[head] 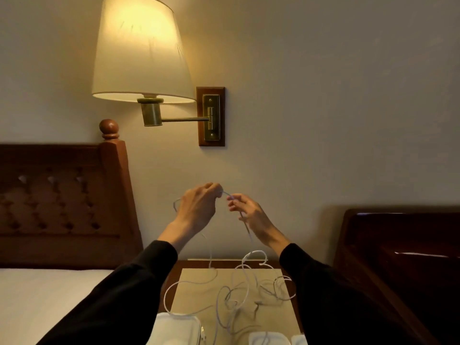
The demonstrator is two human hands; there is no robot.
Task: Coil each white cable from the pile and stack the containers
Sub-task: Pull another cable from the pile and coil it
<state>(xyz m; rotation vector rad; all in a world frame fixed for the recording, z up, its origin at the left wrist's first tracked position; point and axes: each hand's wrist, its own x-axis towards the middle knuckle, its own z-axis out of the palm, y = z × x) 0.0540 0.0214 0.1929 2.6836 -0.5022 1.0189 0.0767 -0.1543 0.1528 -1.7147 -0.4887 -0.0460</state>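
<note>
White cable [225, 193] between raised hands [219, 207]

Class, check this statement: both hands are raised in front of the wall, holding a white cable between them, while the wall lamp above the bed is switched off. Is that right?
One detail is wrong. The head view shows the wall lamp glowing, so it is on. The left hand and right hand do hold a white cable between them.

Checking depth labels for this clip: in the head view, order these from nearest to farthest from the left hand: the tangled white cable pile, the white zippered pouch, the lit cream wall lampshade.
From the left hand:
1. Tangled white cable pile, below, on the nightstand.
2. White zippered pouch, at the bottom edge.
3. Lit cream wall lampshade, high up left.
</note>
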